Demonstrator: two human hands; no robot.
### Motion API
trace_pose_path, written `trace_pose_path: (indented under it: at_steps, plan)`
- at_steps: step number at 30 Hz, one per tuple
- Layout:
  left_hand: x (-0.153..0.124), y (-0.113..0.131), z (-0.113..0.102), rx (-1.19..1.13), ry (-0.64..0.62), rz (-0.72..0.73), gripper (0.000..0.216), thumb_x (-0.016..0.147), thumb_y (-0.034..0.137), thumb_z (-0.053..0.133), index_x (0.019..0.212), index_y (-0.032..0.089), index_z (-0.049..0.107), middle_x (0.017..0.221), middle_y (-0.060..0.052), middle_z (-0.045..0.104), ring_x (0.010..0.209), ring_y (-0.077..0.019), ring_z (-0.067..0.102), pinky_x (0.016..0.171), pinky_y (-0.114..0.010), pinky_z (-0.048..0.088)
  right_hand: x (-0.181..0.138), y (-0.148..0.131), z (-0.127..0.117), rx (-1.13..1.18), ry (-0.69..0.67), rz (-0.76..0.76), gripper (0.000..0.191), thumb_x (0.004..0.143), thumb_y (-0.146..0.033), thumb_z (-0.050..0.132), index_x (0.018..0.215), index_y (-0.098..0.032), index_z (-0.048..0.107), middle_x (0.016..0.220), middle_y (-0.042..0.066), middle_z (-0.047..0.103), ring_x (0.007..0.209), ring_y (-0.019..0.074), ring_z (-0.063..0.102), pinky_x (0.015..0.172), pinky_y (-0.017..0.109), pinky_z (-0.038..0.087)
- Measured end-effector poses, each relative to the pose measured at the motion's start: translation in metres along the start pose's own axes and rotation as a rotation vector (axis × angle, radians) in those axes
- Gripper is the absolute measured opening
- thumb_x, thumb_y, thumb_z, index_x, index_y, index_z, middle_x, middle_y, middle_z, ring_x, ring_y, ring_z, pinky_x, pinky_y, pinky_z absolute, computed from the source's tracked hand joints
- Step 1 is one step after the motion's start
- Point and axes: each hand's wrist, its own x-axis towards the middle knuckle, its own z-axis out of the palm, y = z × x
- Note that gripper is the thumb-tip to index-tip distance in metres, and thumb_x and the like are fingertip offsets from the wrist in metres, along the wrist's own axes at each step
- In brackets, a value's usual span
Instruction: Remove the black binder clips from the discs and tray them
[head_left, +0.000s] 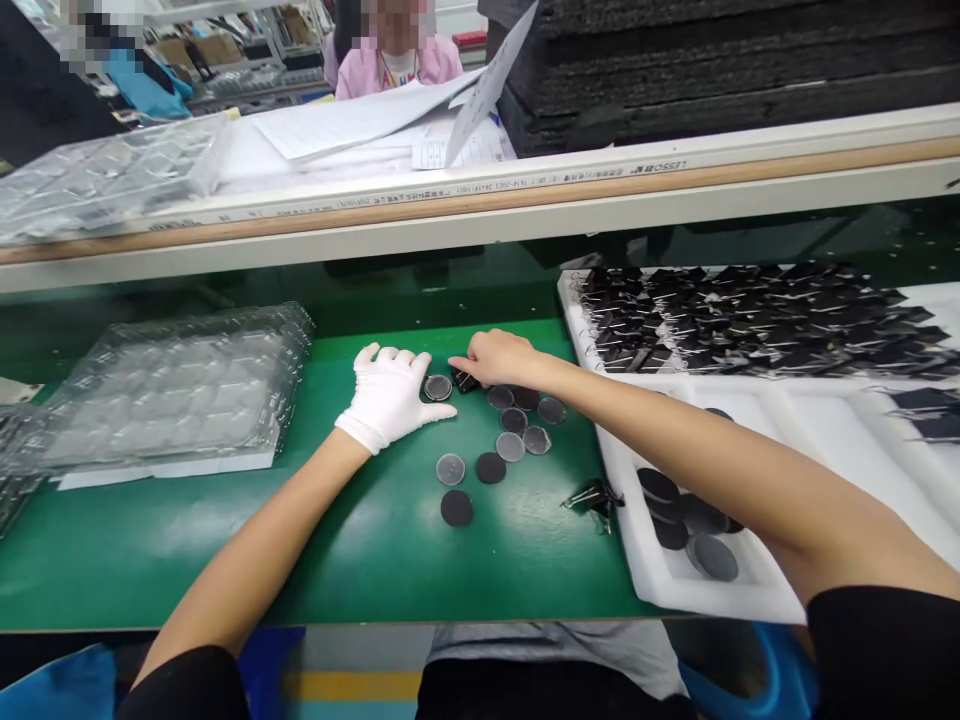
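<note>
My left hand (391, 393), in a white glove, lies on the green table with fingers spread and the thumb stretched out to the right. Between its thumb and fingers sits a round disc (438, 388) with a pale rim. My bare right hand (501, 358) is curled over a small black part (465, 380) just right of that disc; its fingertips are partly hidden. Nearer me, several loose discs are scattered, among them a grey disc (451, 469) and a black disc (457, 508). A black piece with thin metal wires (596, 498) lies by the white tray.
The white tray (626, 545) at right holds rows of black wired pieces (750, 320) and a pile of discs (712, 556). Stacked clear plastic trays (172, 390) stand at left. A shelf (465, 205) with papers crosses the back; a person in pink (442, 65) is beyond.
</note>
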Motion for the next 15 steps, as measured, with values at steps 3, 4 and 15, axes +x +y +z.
trace_pose_path:
  at_steps: [3, 4, 15]
  plan:
    - [0.001, -0.007, 0.000, -0.060, -0.071, 0.122, 0.068, 0.085, 0.068, 0.064, 0.138, 0.026, 0.061, 0.122, -0.010, 0.071, 0.112, -0.0341, 0.060, 0.107, -0.053, 0.031, 0.001, -0.001, -0.006, 0.009, 0.064, 0.057, 0.072, 0.099, -0.071, 0.027, 0.100, -0.015, 0.071, 0.105, 0.021, 0.071, 0.107, 0.0386, 0.065, 0.088, 0.049, 0.050]
    - [0.002, -0.007, 0.001, -0.070, -0.092, 0.142, 0.059, 0.088, 0.064, 0.062, 0.134, 0.027, 0.064, 0.119, -0.008, 0.072, 0.110, -0.0330, 0.061, 0.105, -0.051, 0.033, 0.004, -0.001, -0.005, 0.038, 0.152, 0.057, 0.072, 0.101, -0.069, 0.023, 0.110, -0.015, 0.069, 0.114, 0.022, 0.068, 0.115, 0.0401, 0.061, 0.094, 0.052, 0.047]
    - [0.009, 0.006, 0.017, -0.026, -0.074, 0.056, 0.053, 0.089, 0.065, 0.060, 0.107, 0.017, 0.072, 0.102, -0.013, 0.070, 0.101, -0.0349, 0.061, 0.093, -0.047, 0.037, 0.044, 0.000, 0.050, 0.271, 0.422, 0.080, 0.050, 0.107, -0.047, 0.023, 0.138, -0.021, 0.053, 0.146, 0.018, 0.044, 0.139, 0.0343, 0.034, 0.113, 0.057, 0.027]
